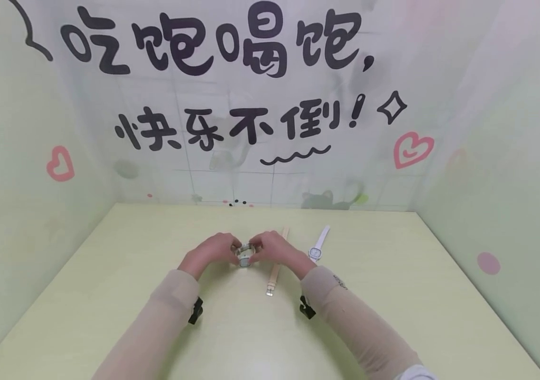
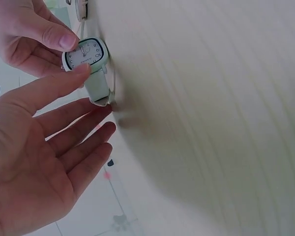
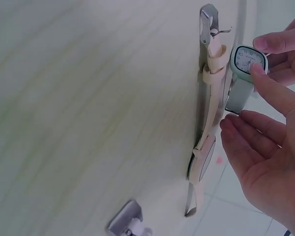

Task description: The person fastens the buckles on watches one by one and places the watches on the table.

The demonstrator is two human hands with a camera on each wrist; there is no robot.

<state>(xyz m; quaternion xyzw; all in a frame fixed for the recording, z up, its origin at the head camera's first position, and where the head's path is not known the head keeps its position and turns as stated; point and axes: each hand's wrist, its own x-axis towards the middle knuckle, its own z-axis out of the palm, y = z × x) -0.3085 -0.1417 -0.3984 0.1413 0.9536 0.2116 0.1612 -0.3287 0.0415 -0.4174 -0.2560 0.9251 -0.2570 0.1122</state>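
A mint-green wristwatch [image 1: 244, 260] with its strap bent into a loop is held between both hands at mid-table. My left hand [image 1: 215, 250] pinches it from the left; in the left wrist view the thumb lies on the edge of the watch case [image 2: 86, 53] and fingertips reach the strap. From the other side my right hand [image 1: 275, 248] grips it, with the thumb over the dial in the right wrist view and fingertips near the strap [image 3: 239, 94]. A peach-strapped watch [image 1: 273, 277] lies beneath the right forearm, its middle hidden by that hand in the head view.
A white watch [image 1: 316, 253] lies to the right of the right hand. The pale wooden table [image 1: 232, 338] is bounded by printed curtains at the back [image 1: 232, 184] and sides. Dark clips [image 1: 306, 307] sit under both sleeve cuffs.
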